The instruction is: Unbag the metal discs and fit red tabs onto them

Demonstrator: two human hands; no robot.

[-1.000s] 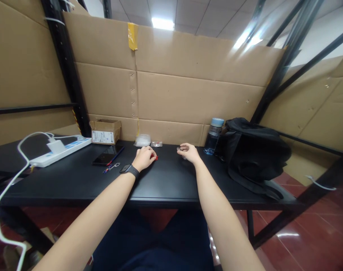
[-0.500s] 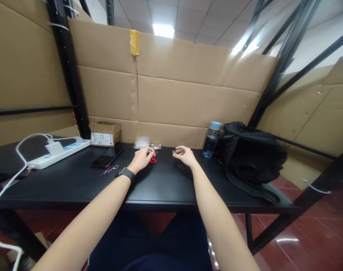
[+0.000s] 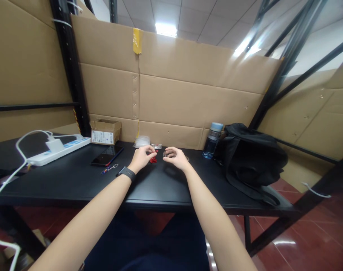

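Note:
My left hand [image 3: 143, 157], with a black watch on its wrist, is raised a little above the black table [image 3: 75, 180] and pinches a small red object [image 3: 153, 159] that hangs from its fingertips. My right hand [image 3: 174, 158] is close beside it, fingers curled round a small clear thing [image 3: 168, 153] that I cannot name. The two hands are a few centimetres apart near the table's far middle.
Behind the hands lie a small plastic bag [image 3: 142, 141] and a clear packet [image 3: 156, 145]. A phone [image 3: 106, 156], pen and keyring [image 3: 111, 168] lie to the left, with a white power strip [image 3: 58, 147] and a small carton [image 3: 105, 132]. A blue-capped bottle [image 3: 213, 139] and black backpack [image 3: 250, 158] stand right.
Both hands lifted off the table and drew together. The left hand picked the red object up; the right hand moved left toward it with the clear thing.

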